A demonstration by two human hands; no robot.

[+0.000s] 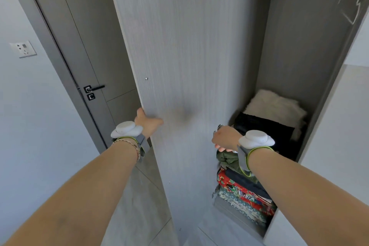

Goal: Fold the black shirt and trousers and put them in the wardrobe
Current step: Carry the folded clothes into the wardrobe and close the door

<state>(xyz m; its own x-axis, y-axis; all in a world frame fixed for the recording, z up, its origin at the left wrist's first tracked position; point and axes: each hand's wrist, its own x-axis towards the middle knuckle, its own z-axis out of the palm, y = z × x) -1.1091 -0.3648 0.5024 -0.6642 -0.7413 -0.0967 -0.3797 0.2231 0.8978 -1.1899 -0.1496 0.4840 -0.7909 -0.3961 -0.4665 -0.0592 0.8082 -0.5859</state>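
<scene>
The grey wardrobe door (183,56) stands open in front of me. My left hand (146,121) grips its outer edge, fingers wrapped around it. My right hand (224,139) hovers at the door's hinge side, fingers curled downward, nothing visibly held. Inside the wardrobe (295,50), folded black clothing (263,128) lies on a shelf, just right of my right hand. I cannot tell the shirt from the trousers in that black pile.
A white fluffy pillow (275,106) lies behind the black clothing. Below it sit an olive garment (226,159) and a stack of red and green patterned fabrics (243,195). A grey room door (79,46) with a black handle (95,88) is at left.
</scene>
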